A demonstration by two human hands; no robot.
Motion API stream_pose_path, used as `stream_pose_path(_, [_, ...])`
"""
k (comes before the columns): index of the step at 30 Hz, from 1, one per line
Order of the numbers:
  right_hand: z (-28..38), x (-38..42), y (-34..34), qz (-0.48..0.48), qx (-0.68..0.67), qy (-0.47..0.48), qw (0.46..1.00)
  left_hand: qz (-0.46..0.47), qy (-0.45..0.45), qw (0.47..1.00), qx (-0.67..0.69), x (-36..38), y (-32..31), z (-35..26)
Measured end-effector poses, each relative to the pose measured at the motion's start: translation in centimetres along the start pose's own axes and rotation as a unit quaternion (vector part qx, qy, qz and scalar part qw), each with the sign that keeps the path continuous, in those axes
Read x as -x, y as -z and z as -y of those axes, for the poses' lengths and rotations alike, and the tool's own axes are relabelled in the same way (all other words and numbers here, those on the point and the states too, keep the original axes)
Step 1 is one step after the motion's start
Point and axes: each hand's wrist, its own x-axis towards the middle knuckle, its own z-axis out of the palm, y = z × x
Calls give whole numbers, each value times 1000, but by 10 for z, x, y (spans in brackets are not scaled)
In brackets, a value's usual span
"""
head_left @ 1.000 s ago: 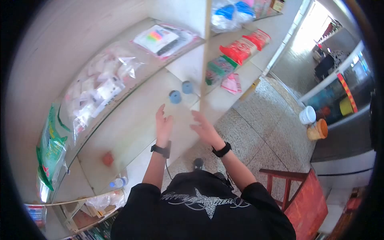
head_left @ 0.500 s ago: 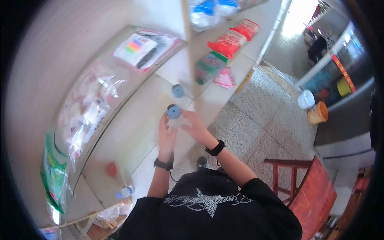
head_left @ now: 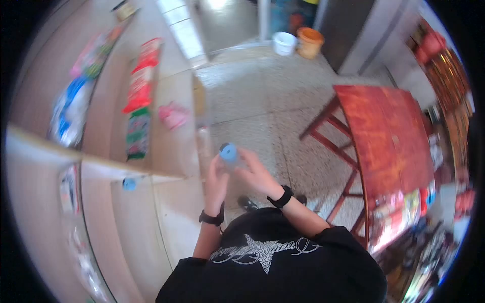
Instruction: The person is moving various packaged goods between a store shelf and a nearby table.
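Note:
A small light-blue round thing (head_left: 229,152) with a dark dot in its centre and a black patch on its edge is held up between my two hands. From the left, my left hand (head_left: 217,183) has its fingers closed against it. My right hand (head_left: 257,174) grips it from the other side, the fingertips right at its edge. Motion blurs the lower part of it, and I cannot tell exactly what kind of thing it is. Another blue piece (head_left: 129,184) like it stays on the shelf (head_left: 169,199) to the left.
Red packets (head_left: 140,88), a green packet (head_left: 138,134) and a pink bag (head_left: 173,115) lie on the shelf unit. Across the speckled floor (head_left: 262,96) stands a reddish wooden table (head_left: 386,136) with packages at its near end. A white bucket (head_left: 284,44) and an orange bucket (head_left: 309,42) stand farther off.
The view has swung right, away from the shelf and towards the floor and wooden table. Both hands still hold the blue round thing, now over the floor beside the shelf edge.

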Motion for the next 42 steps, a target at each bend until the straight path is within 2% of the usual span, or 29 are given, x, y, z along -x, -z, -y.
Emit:
stream_pose_path(2, [-6,24,40,-78,21,-7,997,96,10,995,-30,-8,-44,-8])
stream_pose_path(3, [-1,38,64,-109,15,-52,993,128,7,991,-32,-10,-68,-9])
stream_pose_path(5, [0,65,105,-166,9,-104,981,184,-46,976,-103,-7,-118,-10])
stream_pose_path(8, [0,113,164,-240,7,-117,964,267,-49,961,-55,7,-194,-15])
stream_pose_path(10, [0,143,201,-287,61,-126,947,315,-45,947,-32,17,-246,-19])
stream_pose_path(17, [-9,249,288,-440,55,-159,882,483,-45,874,20,61,-395,-30])
stream_pose_path(20, [-27,281,315,-495,12,-135,858,538,-28,842,10,77,-451,-31])
stream_pose_path(22, [-42,294,325,-523,-173,-101,828,560,-11,828,-5,84,-481,-33])
stream_pose_path(24, [-54,301,334,-545,-182,-89,814,606,15,795,-13,87,-510,-34])
stream_pose_path(25, [-60,303,338,-563,-187,-76,801,610,15,792,-18,86,-523,-26])
stream_pose_path(27, [-73,302,345,-590,-182,-41,786,637,-43,769,4,84,-547,-18])
stream_pose_path(28, [-75,302,348,-587,-221,-25,779,641,-43,766,0,85,-554,-20])
stream_pose_path(30, [-82,303,349,-584,-260,-10,769,675,98,731,-2,89,-563,-27])
stream_pose_path(33, [-93,303,353,-604,-262,-29,752,683,100,723,18,94,-574,-28])
stream_pose_path(37, [-86,302,357,-604,-273,-26,749,657,137,741,11,98,-580,-35])
stream_pose_path(39, [-78,301,356,-595,-266,-28,758,669,153,727,-11,93,-584,-27])
stream_pose_path(41, [-62,297,351,-614,-274,-45,739,649,148,746,1,89,-579,-12])
stream_pose_path(42, [-57,294,347,-603,-275,-50,747,632,144,761,8,86,-573,-7])
